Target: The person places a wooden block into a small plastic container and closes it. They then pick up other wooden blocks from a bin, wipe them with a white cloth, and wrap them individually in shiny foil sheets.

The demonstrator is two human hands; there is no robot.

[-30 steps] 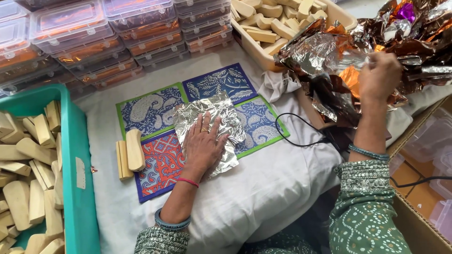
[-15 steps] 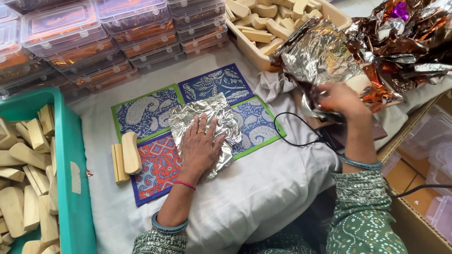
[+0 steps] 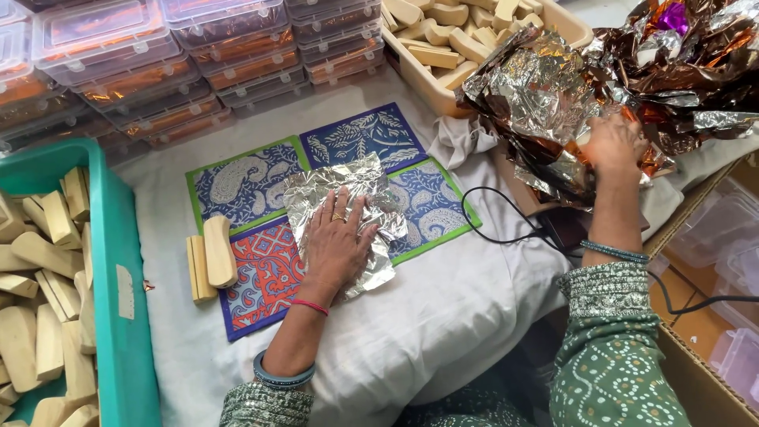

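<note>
Since half a second ago I see the right hand (image 3: 613, 146) has pushed further right, into the crumpled foil heap (image 3: 601, 95), fingers curled among the sheets; whether it actually grips one I cannot tell. The left hand (image 3: 338, 245) stays flat and spread, pressing the silver foil sheet (image 3: 348, 209) onto the patterned mat (image 3: 253, 182), grasping nothing. The green crate (image 3: 118, 316) at left holds pale wooden blocks (image 3: 39, 261); the beige tray (image 3: 569, 24) up top holds more. Two loose blocks (image 3: 209, 257) lie beside the mat. Lidded clear boxes (image 3: 158, 63) are stacked behind.
</note>
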